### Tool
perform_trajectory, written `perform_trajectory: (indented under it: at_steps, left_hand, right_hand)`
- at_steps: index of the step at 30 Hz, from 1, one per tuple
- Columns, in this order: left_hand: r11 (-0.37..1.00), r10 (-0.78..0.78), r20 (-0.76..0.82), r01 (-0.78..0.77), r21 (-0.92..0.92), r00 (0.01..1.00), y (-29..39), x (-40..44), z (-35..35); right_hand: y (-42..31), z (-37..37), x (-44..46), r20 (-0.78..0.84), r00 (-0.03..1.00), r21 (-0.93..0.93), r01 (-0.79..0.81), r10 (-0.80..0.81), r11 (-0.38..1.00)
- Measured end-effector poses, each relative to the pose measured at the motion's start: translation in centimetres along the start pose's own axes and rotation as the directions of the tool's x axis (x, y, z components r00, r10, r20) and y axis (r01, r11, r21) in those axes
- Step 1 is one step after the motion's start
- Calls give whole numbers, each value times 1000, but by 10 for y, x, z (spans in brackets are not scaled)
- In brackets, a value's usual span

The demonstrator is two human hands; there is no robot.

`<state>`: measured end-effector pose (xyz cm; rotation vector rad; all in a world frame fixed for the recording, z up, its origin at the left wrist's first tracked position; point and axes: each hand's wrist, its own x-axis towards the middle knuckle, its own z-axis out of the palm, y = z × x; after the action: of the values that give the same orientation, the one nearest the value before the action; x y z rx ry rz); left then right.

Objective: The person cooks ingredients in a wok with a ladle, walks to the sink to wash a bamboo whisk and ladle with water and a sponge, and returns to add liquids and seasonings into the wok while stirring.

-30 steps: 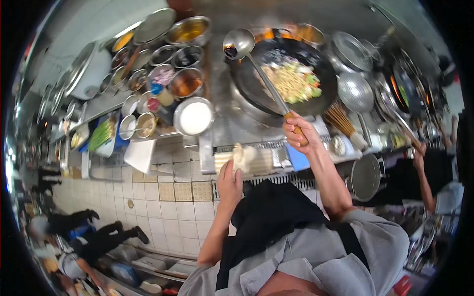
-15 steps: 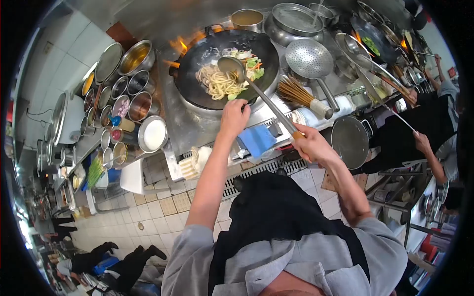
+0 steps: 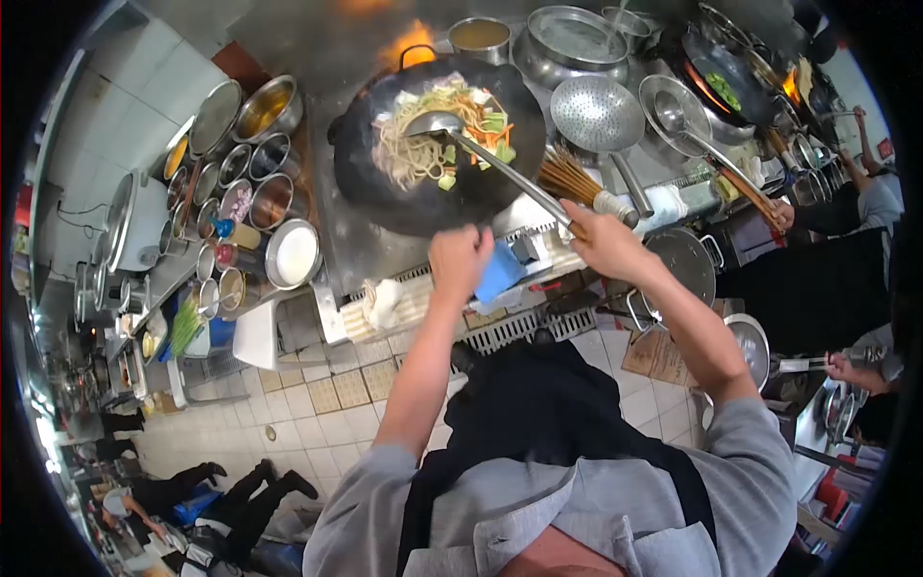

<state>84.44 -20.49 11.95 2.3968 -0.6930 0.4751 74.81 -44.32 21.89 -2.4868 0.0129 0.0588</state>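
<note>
A black wok [image 3: 423, 216] sits over the burner, tilted. It holds thick noodles [image 3: 404, 159] with cabbage and carrot strips. My left hand [image 3: 460, 262] is closed at the wok's near edge, slightly blurred; the handle under its fingers is hidden. Just right of that hand lies a blue cloth [image 3: 500, 273]. My right hand [image 3: 608, 245] grips the end of a long-handled ladle [image 3: 514, 176], whose bowl rests among the noodles on the wok's left part.
Flames [image 3: 409, 43] rise behind the wok. A bamboo brush [image 3: 577, 183] and a perforated strainer [image 3: 598, 113] lie to the right. Metal containers, including a bowl of white contents [image 3: 294, 255], stand at left. A co-worker's hand [image 3: 781, 215] holds another ladle [image 3: 671, 113] at right.
The wok has shifted and tilted, and the noodles and vegetables have spread. My left hand has moved down towards me. The ladle bowl has moved slightly left; the co-worker's tools have moved.
</note>
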Motion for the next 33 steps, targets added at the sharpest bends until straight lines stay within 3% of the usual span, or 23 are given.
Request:
perform_trajectory:
  at_steps: [1, 2, 5, 7, 9, 10, 11, 12, 14, 15, 17, 18, 19, 21, 22, 24, 25, 30, 31, 33]
  left_hand:
    - [994, 103, -59, -104, -14, 993, 1, -22, 2]
    - [987, 136, -102, -143, -72, 985, 4, -43, -2]
    - [991, 77, -37, -80, -108, 996, 23, -39, -37]
    - [997, 6, 38, -3, -82, 999, 27, 2, -55]
    - [995, -60, 16, 61, -83, 998, 18, 35, -50]
    - [993, -74, 39, 78, -90, 996, 4, 41, -35]
    - [999, -36, 41, 37, -25, 999, -8, 37, -20]
    - [999, 17, 47, -18, 27, 999, -15, 35, -5]
    - [995, 91, 77, -94, 37, 993, -8, 8, -5]
    - [991, 136, 32, -136, -8, 990, -6, -7, -8]
    - [994, 82, 16, -81, -68, 997, 0, -18, -19]
    - [997, -67, 152, 60, 55, 986, 6, -4, -18]
    - [958, -240, 265, 184, 220, 934, 2, 5, -19]
    - [989, -65, 200, 36, 145, 978, -43, 23, 16]
    - [993, -52, 186, 31, 117, 981, -54, 25, 24]
    - [998, -21, 154, 12, 61, 988, -66, 37, 38]
    - [989, -80, 269, 44, 138, 960, -66, 47, 35]
    - [996, -86, 320, 85, 16, 943, -55, 49, 36]
    - [1000, 4, 195, -2, -9, 981, -48, 47, 40]
    - [984, 178, -80, -179, -4, 981, -34, 41, 39]
  right_hand:
    - [-6, 3, 0, 12, 998, -59, -58, 59, 997]
    - [-10, 0, -3, -12, 1000, -60, -15, 14, 998]
    - [-1, -16, -18, 27, 996, 161, 81, -87, 984]
    - [-43, -61, -27, 332, 911, 366, -365, 246, 856]
    - [-43, -74, -19, 434, 866, 339, -414, 250, 845]
    - [-20, -59, -8, 377, 920, 281, -219, 103, 934]
    - [6, -32, 4, 219, 975, 132, 21, -49, 991]
    - [11, -11, 10, 80, 984, 95, 149, -157, 984]
    - [23, 23, 15, -23, 996, 50, 85, -84, 995]
    - [18, 21, 11, 83, 996, -52, 33, -29, 998]
    - [20, 37, -24, -315, 914, 197, 327, -256, 924]
    - [8, 38, -54, -302, 952, 333, 150, -45, 931]
    - [-3, 37, -78, -201, 978, 538, 72, 45, 840]
    - [-11, 52, -118, -119, 973, 547, -102, 197, 831]
    - [-17, 53, -137, -105, 969, 563, -129, 226, 816]
    - [-13, 67, -169, -211, 935, 525, -137, 285, 840]
    - [-8, 73, -185, -266, 910, 506, -148, 317, 850]
    - [17, 123, -262, -342, 679, 584, -388, 649, 713]
    - [10, 132, -279, -366, 626, 589, -417, 688, 693]
    - [1, 161, -310, -265, 470, 743, -457, 842, 489]
